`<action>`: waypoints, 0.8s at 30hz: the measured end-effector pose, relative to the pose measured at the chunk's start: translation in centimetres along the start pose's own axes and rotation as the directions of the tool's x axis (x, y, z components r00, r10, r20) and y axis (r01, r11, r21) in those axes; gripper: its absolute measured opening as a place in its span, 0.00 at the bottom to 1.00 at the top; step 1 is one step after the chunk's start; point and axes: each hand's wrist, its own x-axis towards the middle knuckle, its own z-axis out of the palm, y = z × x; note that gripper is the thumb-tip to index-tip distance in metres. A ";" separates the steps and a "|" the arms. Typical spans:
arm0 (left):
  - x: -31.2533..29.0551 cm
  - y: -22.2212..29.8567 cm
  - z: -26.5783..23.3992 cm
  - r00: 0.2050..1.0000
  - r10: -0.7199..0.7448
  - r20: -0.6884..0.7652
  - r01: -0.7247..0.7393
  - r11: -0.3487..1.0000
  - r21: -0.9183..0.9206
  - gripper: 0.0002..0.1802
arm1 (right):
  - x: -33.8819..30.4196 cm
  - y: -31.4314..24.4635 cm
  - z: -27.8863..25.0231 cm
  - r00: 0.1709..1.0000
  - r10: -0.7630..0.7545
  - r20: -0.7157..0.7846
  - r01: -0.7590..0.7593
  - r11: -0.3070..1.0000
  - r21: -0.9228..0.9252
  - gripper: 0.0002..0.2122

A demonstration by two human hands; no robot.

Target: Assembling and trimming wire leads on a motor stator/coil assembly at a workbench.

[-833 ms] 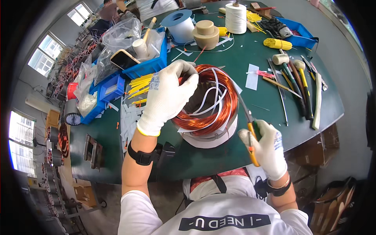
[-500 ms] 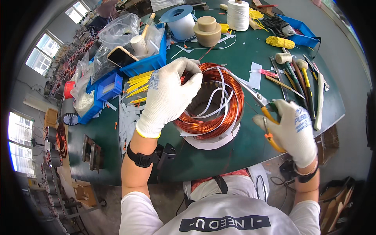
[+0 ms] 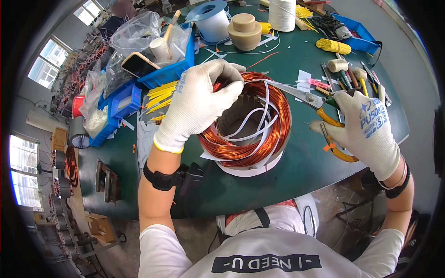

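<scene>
Pinching what looks like a white cord (image 3: pixel 254 82), partly hidden by its fingers, the left hand (image 3: pixel 201 99) is over the upper left of the copper coil (image 3: pixel 279 116). The right hand (image 3: pixel 368 125) grips orange-handled scissors (image 3: pixel 311 98), blades at the coil's upper right rim. The coil sits around a round core (image 3: pixel 232 121) on the green table (image 3: pixel 232 197); mallets (image 3: pixel 337 65) lie to the right.
</scene>
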 end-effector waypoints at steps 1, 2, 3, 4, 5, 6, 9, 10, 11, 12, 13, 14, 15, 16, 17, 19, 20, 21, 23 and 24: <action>0.2 0.1 0.0 1.000 -0.001 0.001 0.001 1.000 -0.002 0.03 | 0.0 0.4 0.3 0.997 -0.053 -0.058 0.053 0.999 -0.007 0.28; 0.4 0.2 0.0 0.999 -0.023 0.026 0.023 1.000 -0.010 0.03 | 0.1 0.6 0.5 0.987 -0.107 -0.116 0.106 0.994 -0.016 0.28; 0.6 0.2 -0.1 0.998 -0.045 0.052 0.046 0.999 -0.016 0.03 | 0.2 0.6 0.4 0.987 -0.108 -0.116 0.107 0.994 -0.015 0.28; 0.8 0.0 -0.2 0.997 -0.029 0.069 0.031 0.999 -0.024 0.03 | 0.3 0.6 0.3 0.986 -0.124 -0.114 0.118 0.992 -0.052 0.28; 0.9 -0.1 -0.3 0.997 -0.031 0.069 0.033 0.999 -0.022 0.03 | 0.4 0.5 0.1 0.984 -0.140 -0.112 0.130 0.987 -0.089 0.28; 1.1 -0.2 -0.3 0.996 -0.014 0.087 0.017 0.999 -0.042 0.03 | 0.5 0.4 -0.3 0.984 -0.141 -0.112 0.131 0.987 -0.088 0.28; 1.3 -0.2 -0.4 0.994 0.013 0.112 -0.005 0.998 -0.069 0.04 | 1.2 0.5 -0.9 0.986 -0.152 -0.061 0.142 0.979 -0.146 0.28; 1.3 -0.2 -0.4 0.993 0.024 0.119 -0.015 0.997 -0.078 0.04 | 1.6 1.0 -0.8 0.967 -0.231 -0.107 0.206 0.958 -0.199 0.28; 1.3 -0.1 -0.5 0.993 0.025 0.119 -0.016 0.997 -0.076 0.04 | 2.1 1.4 -0.8 0.940 -0.309 -0.148 0.265 0.930 -0.255 0.27; 1.3 -0.1 -0.5 0.992 0.023 0.126 -0.015 0.998 -0.065 0.05 | 2.6 1.6 -1.2 0.922 -0.367 -0.121 0.307 0.886 -0.348 0.27; 1.3 0.0 -0.5 0.991 0.022 0.133 -0.015 0.998 -0.055 0.05 | 3.0 1.5 -1.8 0.922 -0.367 -0.122 0.307 0.887 -0.345 0.27; 1.3 0.0 -0.5 0.991 0.021 0.135 -0.014 0.999 -0.053 0.05 | 3.3 1.1 -2.5 0.917 -0.385 -0.104 0.318 0.862 -0.394 0.27; 1.5 0.2 -0.3 0.989 0.033 0.141 -0.025 0.998 -0.054 0.06 | 3.5 1.2 -3.1 0.915 -0.394 -0.086 0.317 0.835 -0.449 0.27; 1.8 0.4 0.0 0.988 0.047 0.148 -0.039 0.998 -0.056 0.06 | 3.9 2.0 -2.8 0.904 -0.418 -0.093 0.341 0.834 -0.434 0.25; 2.1 0.5 0.3 0.986 0.061 0.156 -0.052 0.997 -0.065 0.06 | 4.0 2.3 -3.0 0.910 -0.404 -0.094 0.326 0.837 -0.440 0.25; 1.4 0.1 -0.4 0.990 0.021 0.141 -0.016 0.999 -0.034 0.06 | 5.8 1.6 -2.6 0.833 -0.541 -0.115 0.451 0.784 -0.427 0.22; 1.1 -0.1 -0.8 0.992 0.001 0.127 0.001 1.000 -0.017 0.06 | 6.9 1.5 -2.0 0.840 -0.532 -0.107 0.458 0.800 -0.387 0.20; 0.9 0.0 -0.8 0.993 0.011 0.120 -0.009 1.000 -0.014 0.06 | 6.8 1.3 -2.0 0.837 -0.536 -0.110 0.460 0.798 -0.389 0.20; 0.5 -0.1 -0.9 0.995 0.014 0.101 -0.014 1.000 0.001 0.06 | 6.9 0.8 -1.9 0.811 -0.566 -0.146 0.465 0.776 -0.427 0.19; 0.9 0.0 -0.3 0.995 0.050 0.088 -0.047 0.999 -0.027 0.07 | 6.1 0.7 -2.5 0.851 -0.505 -0.141 0.423 0.821 -0.383 0.19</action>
